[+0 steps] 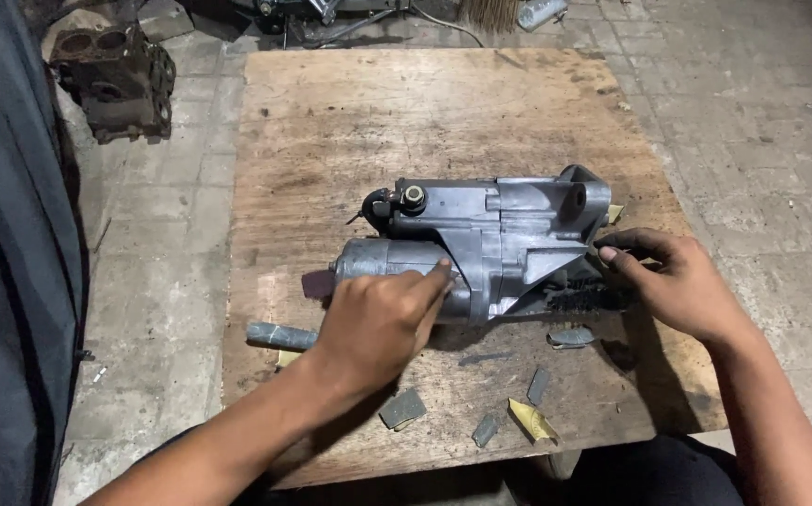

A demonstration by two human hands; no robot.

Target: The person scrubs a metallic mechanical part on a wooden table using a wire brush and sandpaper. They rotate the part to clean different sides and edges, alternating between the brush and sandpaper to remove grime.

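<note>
A grey metal starter motor (490, 234) lies on its side in the middle of a worn plywood board (425, 122). My left hand (378, 323) rests on its cylindrical body at the near left, fingertips pressed against the housing. My right hand (673, 281) touches the motor's right end, fingers pinched close to the nose housing beside a dark gear part (579, 298). Whether the right hand pinches something small I cannot tell.
A grey tool handle (280, 334) pokes out from under my left wrist. Small grey and yellow scraps (530, 419) lie on the board's near edge. A rusty engine block (116, 80) stands on the tiled floor at the far left. A dark cloth hangs at the left.
</note>
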